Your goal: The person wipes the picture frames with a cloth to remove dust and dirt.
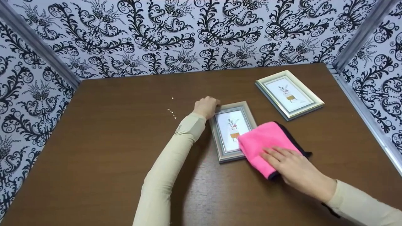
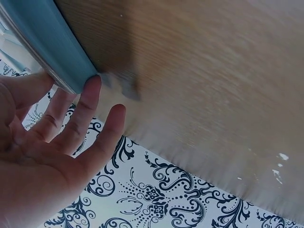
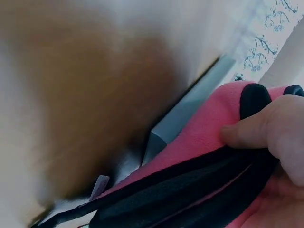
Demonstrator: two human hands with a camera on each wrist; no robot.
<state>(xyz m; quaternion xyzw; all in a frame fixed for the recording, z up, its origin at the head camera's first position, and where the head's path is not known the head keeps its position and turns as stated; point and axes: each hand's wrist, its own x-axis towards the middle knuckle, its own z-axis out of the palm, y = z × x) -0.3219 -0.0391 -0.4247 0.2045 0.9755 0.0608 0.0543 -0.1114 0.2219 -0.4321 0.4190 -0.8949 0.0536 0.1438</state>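
A picture frame [image 1: 233, 131] with a plant print lies face up on the brown table. My left hand [image 1: 206, 107] holds its upper left corner. In the left wrist view, thumb and fingers [image 2: 90, 90] of that hand are around the frame's blue-grey edge [image 2: 52, 42]. My right hand [image 1: 292, 166] grips a folded pink cloth [image 1: 267, 141] with black edging, which covers the frame's lower right part. The right wrist view shows the thumb [image 3: 247, 133] pressing on the pink cloth [image 3: 204, 126], with the frame's side [image 3: 190, 104] just beyond it.
A second, similar picture frame [image 1: 289, 94] lies at the back right of the table [image 1: 110, 141]. Small pale marks [image 1: 171, 111] show on the tabletop left of my left hand. Patterned wall panels [image 1: 157, 40] with grey metal posts border the back and both sides.
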